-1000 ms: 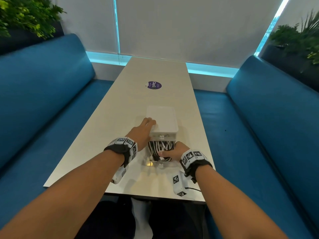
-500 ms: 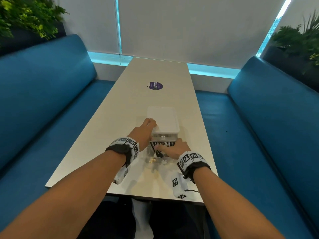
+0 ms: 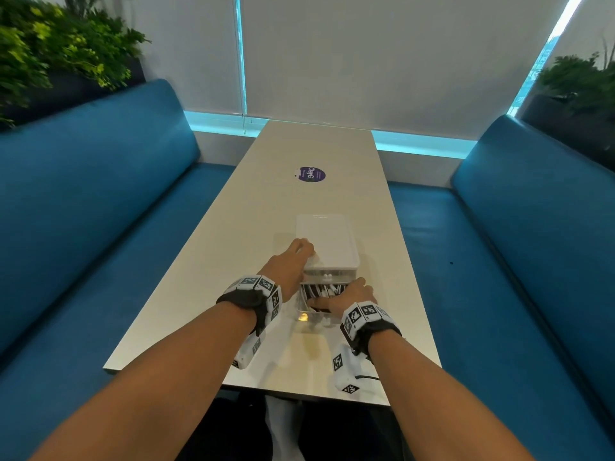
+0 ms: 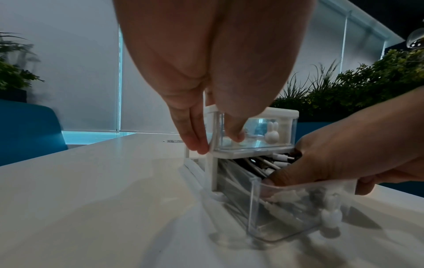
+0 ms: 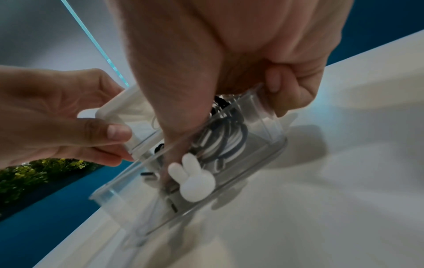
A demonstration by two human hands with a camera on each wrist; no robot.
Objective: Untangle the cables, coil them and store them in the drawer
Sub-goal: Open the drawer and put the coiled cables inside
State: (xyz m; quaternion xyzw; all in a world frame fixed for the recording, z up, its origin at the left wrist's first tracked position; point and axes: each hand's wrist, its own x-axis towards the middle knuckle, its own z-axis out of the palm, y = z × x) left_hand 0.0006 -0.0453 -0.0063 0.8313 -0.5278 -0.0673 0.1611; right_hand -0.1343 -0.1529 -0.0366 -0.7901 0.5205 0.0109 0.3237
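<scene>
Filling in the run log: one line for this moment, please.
left hand holds drawer unit | right hand grips open drawer, fingers on cables

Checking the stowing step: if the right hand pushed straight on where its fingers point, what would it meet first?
Probably the coiled cables in the open drawer: the right hand reaches down among them, seemingly touching.

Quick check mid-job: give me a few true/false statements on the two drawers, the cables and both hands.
The lower drawer is pulled out, cables inside. True.
The upper drawer is shut. True.
The left hand reaches into the lower drawer. False: it holds the box by its corner.
The right hand lies on top of the box. False: its fingers are in the lower drawer, thumb outside the wall.
</scene>
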